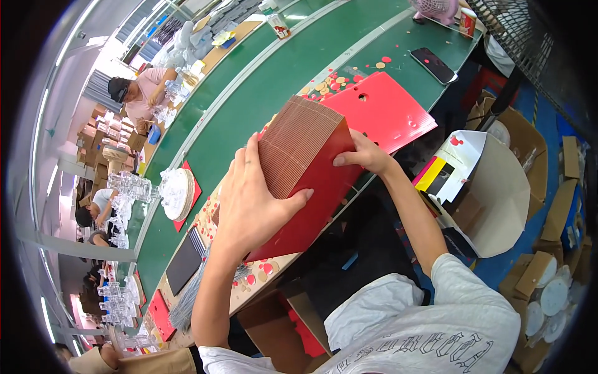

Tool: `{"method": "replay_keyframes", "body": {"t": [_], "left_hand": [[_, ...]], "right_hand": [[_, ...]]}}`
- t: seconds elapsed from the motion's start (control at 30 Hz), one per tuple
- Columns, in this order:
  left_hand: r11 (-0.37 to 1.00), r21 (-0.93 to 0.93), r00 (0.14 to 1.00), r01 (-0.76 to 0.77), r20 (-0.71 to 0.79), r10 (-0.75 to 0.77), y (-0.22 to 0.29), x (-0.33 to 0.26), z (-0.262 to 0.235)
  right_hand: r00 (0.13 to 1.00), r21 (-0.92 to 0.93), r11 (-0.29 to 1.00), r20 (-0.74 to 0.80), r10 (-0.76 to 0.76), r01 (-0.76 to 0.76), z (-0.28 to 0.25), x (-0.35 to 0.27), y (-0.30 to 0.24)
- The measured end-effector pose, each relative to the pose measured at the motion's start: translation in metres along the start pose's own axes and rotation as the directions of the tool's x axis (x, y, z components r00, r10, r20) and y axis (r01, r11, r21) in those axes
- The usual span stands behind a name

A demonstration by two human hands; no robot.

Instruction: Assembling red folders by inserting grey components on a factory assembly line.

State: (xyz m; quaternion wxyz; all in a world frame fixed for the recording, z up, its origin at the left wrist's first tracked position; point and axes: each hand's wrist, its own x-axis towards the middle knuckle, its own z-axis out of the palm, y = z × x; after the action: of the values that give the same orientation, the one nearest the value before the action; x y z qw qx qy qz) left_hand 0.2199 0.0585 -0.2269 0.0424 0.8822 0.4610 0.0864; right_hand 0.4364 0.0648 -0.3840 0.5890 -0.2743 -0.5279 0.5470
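Note:
A thick stack of red sheets (321, 196) is tilted up between my hands, its layered brown edges facing the upper left. My left hand (255, 199) presses along the edge side, with its thumb over the red face and its fingers spread along the far side. At the upper right corner, my right hand (367, 153) grips the stack, its thumb on the red face and the other fingers hidden behind. Just beyond lies a glossy red sheet (392, 115) with small round holes. Red and tan discs (333, 84) are scattered beside it on the green table.
A phone (433, 65) lies near the table edge, close to a fan (529, 43). At the left are a dark flat block (185, 263), a grey bundle of strands (190, 296) and a round white stack (177, 193). Open cartons (529, 153) stand at right. Other people work across the table.

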Motion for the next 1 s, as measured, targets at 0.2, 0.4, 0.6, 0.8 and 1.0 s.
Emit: {"method": "replay_keyframes", "body": {"t": [0.2, 0.4, 0.6, 0.8, 1.0], "left_hand": [[0.993, -0.078, 0.995, 0.087, 0.058, -0.083, 0.006, 0.002, -0.01], [0.994, -0.076, 0.996, 0.076, 0.049, -0.072, 0.008, 0.006, -0.012], [0.995, -0.091, 1.0, 0.026, 0.013, -0.025, 0.001, 0.002, -0.011], [0.99, -0.133, 0.999, -0.041, -0.03, 0.037, -0.001, -0.002, -0.011], [0.995, -0.103, 0.999, 0.0, -0.036, -0.003, -0.009, -0.01, -0.013]], "right_hand": [[1.0, -0.019, 1.0, 0.025, 0.001, -0.001, -0.003, 0.002, 0.003], [0.984, -0.161, 0.981, -0.129, -0.125, 0.104, 0.002, -0.008, 0.015], [0.636, -0.068, 0.988, -0.771, 0.037, -0.14, 0.047, -0.078, 0.056], [0.632, -0.413, 0.909, -0.721, -0.283, -0.065, 0.078, -0.107, 0.076], [0.623, -0.071, 0.997, -0.78, -0.059, 0.006, 0.102, -0.116, 0.083]]}}
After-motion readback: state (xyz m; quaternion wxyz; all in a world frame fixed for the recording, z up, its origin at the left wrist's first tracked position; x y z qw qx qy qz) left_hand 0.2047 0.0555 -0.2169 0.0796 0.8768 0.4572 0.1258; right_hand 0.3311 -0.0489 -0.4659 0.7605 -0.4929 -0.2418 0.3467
